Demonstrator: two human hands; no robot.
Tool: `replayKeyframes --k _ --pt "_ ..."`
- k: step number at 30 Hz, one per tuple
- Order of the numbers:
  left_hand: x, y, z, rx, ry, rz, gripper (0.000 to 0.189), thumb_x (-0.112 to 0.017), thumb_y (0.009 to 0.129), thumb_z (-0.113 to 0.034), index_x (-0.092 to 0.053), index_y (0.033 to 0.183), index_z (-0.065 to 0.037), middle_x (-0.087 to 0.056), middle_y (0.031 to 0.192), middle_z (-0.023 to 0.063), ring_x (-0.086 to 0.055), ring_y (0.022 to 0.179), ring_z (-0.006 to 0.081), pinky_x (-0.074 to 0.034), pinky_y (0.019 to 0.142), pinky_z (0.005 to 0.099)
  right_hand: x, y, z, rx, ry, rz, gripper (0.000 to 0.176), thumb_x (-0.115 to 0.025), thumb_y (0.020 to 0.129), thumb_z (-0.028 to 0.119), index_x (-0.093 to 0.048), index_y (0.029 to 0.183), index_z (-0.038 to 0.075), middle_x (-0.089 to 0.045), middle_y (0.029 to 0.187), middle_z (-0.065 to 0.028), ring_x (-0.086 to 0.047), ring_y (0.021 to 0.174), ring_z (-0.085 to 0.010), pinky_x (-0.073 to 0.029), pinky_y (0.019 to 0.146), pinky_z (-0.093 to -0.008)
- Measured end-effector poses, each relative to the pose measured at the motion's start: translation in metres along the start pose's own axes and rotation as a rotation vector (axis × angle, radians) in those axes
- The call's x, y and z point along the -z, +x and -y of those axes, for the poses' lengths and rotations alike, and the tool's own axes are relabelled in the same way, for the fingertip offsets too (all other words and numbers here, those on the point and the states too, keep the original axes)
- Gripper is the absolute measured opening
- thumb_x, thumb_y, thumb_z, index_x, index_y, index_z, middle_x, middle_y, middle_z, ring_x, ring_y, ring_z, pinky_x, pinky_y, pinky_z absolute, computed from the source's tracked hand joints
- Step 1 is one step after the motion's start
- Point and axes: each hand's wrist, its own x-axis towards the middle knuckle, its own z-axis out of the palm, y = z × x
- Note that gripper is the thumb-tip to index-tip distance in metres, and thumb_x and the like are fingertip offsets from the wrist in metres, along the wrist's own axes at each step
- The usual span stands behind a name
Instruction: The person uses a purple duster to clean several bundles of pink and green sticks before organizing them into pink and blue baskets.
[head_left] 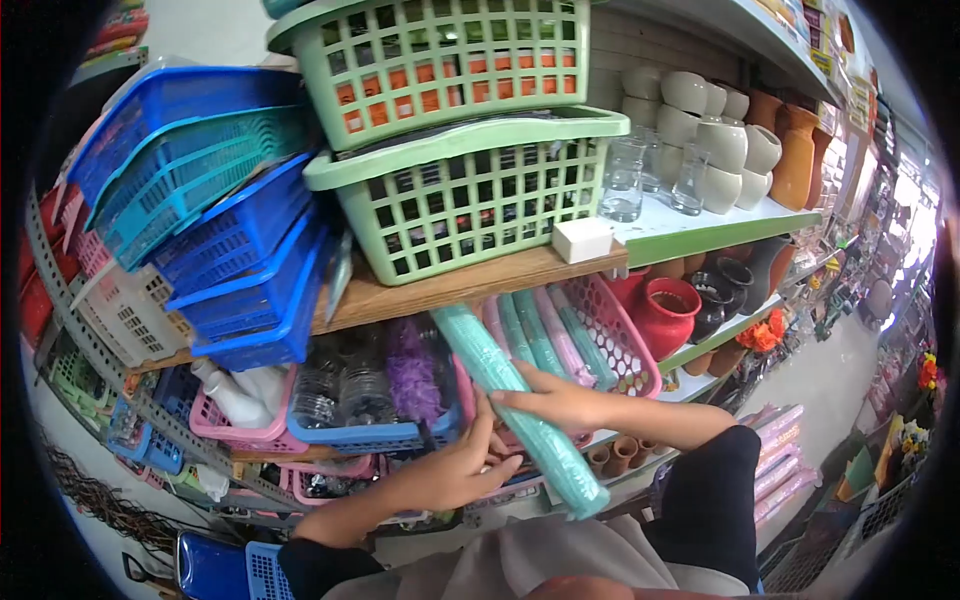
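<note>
A long teal roll in shiny clear wrap [480,345] slants down from the shelf edge toward my body. My right hand [550,398] is closed around its middle from the right side. Just left of the roll, my left hand [465,462] has its fingers apart, some pointing up and others bent toward the roll, with nothing seen in them. Behind the roll, a pink basket [635,350] holds several similar teal and pink rolls [535,325]. A purple feathery duster [410,375] stands close to my left hand, in front of a blue basket [365,432] of clear-lidded items.
Two stacked green baskets [470,185] rest on the wooden shelf [440,280] above, beside a small white box [582,241]. Blue baskets [245,270] lean in a stack at left. Glass vases [623,185] and pots, including a red one [665,315], fill the right shelves.
</note>
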Motion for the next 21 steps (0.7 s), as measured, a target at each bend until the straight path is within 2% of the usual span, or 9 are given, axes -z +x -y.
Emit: replayKeyframes --k 2,3,7,10,12,13,16,19,21 --pt "0.007 0.030 0.014 -0.175 0.261 -0.026 0.085 -0.047 0.092 -0.025 0.018 0.131 0.013 -0.047 0.106 0.0191 -0.055 0.093 0.0229 -0.045 0.081 0.0279 0.032 -0.006 -0.019 -0.026 -0.121 -0.084 0.059 -0.051 0.089 0.033 -0.031 0.128 -0.007 -0.048 0.115 -0.0183 -0.048 0.104 -0.0201 -0.042 0.086 -0.0304" --pt "0.014 0.043 0.004 0.013 0.205 0.046 0.077 -0.048 0.090 -0.028 0.000 0.133 0.016 -0.051 0.099 0.0185 -0.057 0.086 0.0247 -0.047 0.075 0.0284 0.045 -0.014 -0.017 -0.053 -0.212 -0.179 0.061 -0.053 0.087 0.033 -0.031 0.126 -0.007 -0.050 0.112 -0.0200 -0.050 0.102 -0.0226 -0.042 0.086 -0.0315" --pt "0.026 0.105 -0.003 0.008 0.641 0.213 0.046 -0.042 0.089 -0.035 -0.045 0.121 -0.002 -0.055 0.102 0.0203 -0.055 0.092 0.0348 -0.045 0.081 0.0421 0.117 -0.018 -0.037 -0.288 -0.481 -0.339 0.073 -0.058 0.083 0.034 -0.022 0.130 -0.009 -0.044 0.117 -0.0239 -0.045 0.111 -0.0258 -0.037 0.093 -0.0335" --pt "0.016 0.172 0.041 -0.203 0.938 0.229 0.043 -0.043 0.088 -0.032 -0.045 0.124 -0.007 -0.056 0.102 0.0162 -0.054 0.097 0.0338 -0.046 0.079 0.0428 0.179 -0.003 -0.101 -0.135 -0.722 -0.557 0.068 -0.058 0.082 0.032 -0.028 0.128 -0.007 -0.050 0.114 -0.0259 -0.051 0.107 -0.0326 -0.039 0.091 -0.0370" --pt "0.007 0.225 0.062 -0.151 1.036 0.271 0.043 -0.044 0.085 -0.028 -0.048 0.121 -0.006 -0.055 0.103 0.0153 -0.052 0.101 0.0332 -0.045 0.083 0.0443 0.201 0.005 -0.088 -0.513 -0.852 -0.454 0.071 -0.053 0.079 0.039 -0.033 0.120 -0.014 -0.052 0.107 -0.0343 -0.054 0.100 -0.0412 -0.043 0.086 -0.0417" --pt "0.002 0.247 0.071 -0.151 1.035 0.261 0.043 -0.044 0.085 -0.028 -0.048 0.121 -0.006 -0.055 0.103 0.0153 -0.052 0.101 0.0332 -0.045 0.083 0.0443 0.218 0.010 -0.097 -0.403 -1.226 -0.150 0.061 -0.050 0.079 0.039 -0.044 0.116 -0.009 -0.054 0.106 -0.0312 -0.055 0.097 -0.0407 -0.044 0.084 -0.0431" --pt "-0.009 0.303 0.096 -0.129 1.183 0.245 0.042 -0.044 0.083 -0.029 -0.056 0.110 0.000 -0.057 0.105 0.0176 -0.053 0.102 0.0344 -0.043 0.086 0.0447 0.250 0.035 -0.159 -0.034 -1.092 -0.437 0.050 -0.057 0.078 0.028 -0.047 0.118 -0.001 -0.054 0.111 -0.0237 -0.049 0.109 -0.0360 -0.039 0.092 -0.0389" --pt "-0.016 0.342 0.126 -0.078 1.180 0.333 0.046 -0.040 0.080 -0.034 -0.064 0.094 0.003 -0.059 0.106 0.0224 -0.051 0.109 0.0325 -0.039 0.093 0.0425 0.239 0.049 -0.145 -0.163 -1.130 -0.460 0.050 -0.055 0.079 0.032 -0.047 0.122 0.008 -0.050 0.122 -0.0170 -0.046 0.115 -0.0317 -0.037 0.097 -0.0375" --pt "-0.014 0.351 0.143 -0.146 1.171 0.348 0.051 -0.041 0.081 -0.036 -0.057 0.107 0.005 -0.054 0.116 0.0221 -0.047 0.112 0.0359 -0.032 0.099 0.0424 0.241 0.061 -0.159 -0.212 -1.294 -0.467 0.048 -0.046 0.082 0.034 -0.047 0.124 0.012 -0.047 0.127 -0.0139 -0.043 0.119 -0.0288 -0.034 0.101 -0.0385"
